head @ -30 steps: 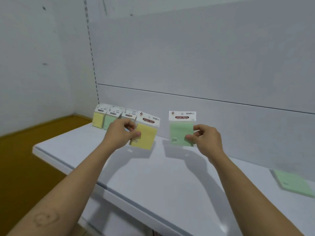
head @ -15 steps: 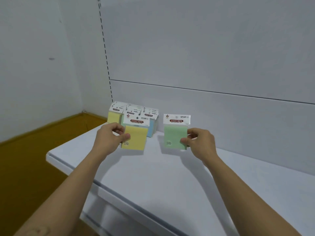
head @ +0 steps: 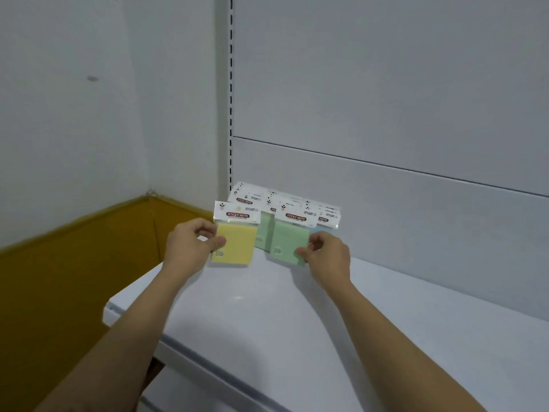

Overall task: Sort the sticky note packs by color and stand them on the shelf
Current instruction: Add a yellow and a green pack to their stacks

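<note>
Your left hand (head: 190, 248) pinches the yellow pack (head: 236, 240), right hand (head: 326, 258) the green pack (head: 288, 240); bumping the seemingly leaning row (head: 325, 215) at twelve o'clock could topple it.

yellow pack (head: 236, 237) upright, held | green pack (head: 289, 237) upright, held | standing packs (head: 322, 214) behind on shelf (head: 297, 322)

This looks like a shop, or a stockroom fitted like one. The white shelf (head: 297, 322) is store shelving: a slotted upright (head: 230, 114) runs up the corner and plain back panels (head: 386, 209) close it behind. The sticky note packs (head: 323, 215) at its back stand in clear retail bags with printed header cards. The floor (head: 74, 278) is bare mustard yellow.
</note>
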Demonstrator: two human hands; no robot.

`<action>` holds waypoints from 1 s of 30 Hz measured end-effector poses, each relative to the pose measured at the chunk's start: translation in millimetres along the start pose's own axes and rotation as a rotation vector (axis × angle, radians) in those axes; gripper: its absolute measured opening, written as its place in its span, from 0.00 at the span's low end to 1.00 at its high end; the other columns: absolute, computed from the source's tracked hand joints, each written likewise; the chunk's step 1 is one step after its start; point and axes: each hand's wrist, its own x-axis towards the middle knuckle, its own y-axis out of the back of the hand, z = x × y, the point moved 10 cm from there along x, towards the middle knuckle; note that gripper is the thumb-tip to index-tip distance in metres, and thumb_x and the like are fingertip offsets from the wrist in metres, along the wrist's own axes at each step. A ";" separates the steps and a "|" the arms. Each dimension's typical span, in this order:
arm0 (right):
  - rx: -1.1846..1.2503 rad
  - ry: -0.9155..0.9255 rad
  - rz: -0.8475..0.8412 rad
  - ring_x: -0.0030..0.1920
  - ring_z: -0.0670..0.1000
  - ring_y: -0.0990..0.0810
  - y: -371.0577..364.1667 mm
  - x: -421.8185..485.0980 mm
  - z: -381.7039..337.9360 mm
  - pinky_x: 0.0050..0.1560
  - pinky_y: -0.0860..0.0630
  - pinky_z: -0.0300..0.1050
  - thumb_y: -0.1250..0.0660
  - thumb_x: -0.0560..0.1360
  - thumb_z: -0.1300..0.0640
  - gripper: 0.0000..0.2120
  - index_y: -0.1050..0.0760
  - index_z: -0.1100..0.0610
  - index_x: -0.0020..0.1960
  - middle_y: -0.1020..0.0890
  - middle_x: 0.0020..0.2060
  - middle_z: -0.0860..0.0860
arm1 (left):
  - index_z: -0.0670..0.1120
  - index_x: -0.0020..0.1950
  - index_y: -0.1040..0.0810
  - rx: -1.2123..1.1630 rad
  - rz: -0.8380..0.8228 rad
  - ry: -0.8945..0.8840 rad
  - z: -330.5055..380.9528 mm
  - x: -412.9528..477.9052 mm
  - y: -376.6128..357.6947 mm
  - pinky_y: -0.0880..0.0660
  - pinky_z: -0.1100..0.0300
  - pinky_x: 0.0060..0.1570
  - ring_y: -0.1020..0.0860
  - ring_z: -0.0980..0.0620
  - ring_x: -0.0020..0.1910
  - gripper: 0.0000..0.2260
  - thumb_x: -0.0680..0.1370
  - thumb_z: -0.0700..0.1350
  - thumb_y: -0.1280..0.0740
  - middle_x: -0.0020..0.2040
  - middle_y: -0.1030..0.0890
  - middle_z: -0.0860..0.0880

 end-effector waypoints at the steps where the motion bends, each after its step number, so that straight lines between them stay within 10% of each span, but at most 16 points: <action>1: -0.002 -0.005 0.008 0.38 0.50 0.24 -11.5 1.4 -3.8 0.35 0.33 0.39 0.25 0.68 0.58 0.08 0.22 0.57 0.44 0.21 0.36 0.48 | 0.50 0.37 0.20 0.001 0.005 0.011 -6.9 5.6 4.3 0.24 0.49 0.42 0.23 0.49 0.34 0.10 0.66 0.41 0.21 0.36 0.20 0.50; 18: 0.054 -0.042 0.162 0.38 0.48 0.24 -63.3 13.5 -3.5 0.38 0.32 0.43 0.28 0.71 0.59 0.11 0.30 0.54 0.46 0.22 0.36 0.50 | 0.47 0.43 0.20 0.032 -0.009 0.054 -37.5 78.2 -22.9 0.31 0.66 0.36 0.23 0.55 0.38 0.06 0.70 0.41 0.24 0.37 0.21 0.55; 30: -0.018 -0.032 0.149 0.39 0.48 0.23 -67.4 20.0 0.1 0.40 0.31 0.43 0.28 0.72 0.55 0.11 0.30 0.53 0.48 0.21 0.36 0.47 | 0.48 0.59 0.21 0.157 -0.115 0.017 -49.6 79.7 -55.6 0.24 0.57 0.49 0.22 0.53 0.48 0.19 0.70 0.49 0.25 0.52 0.20 0.50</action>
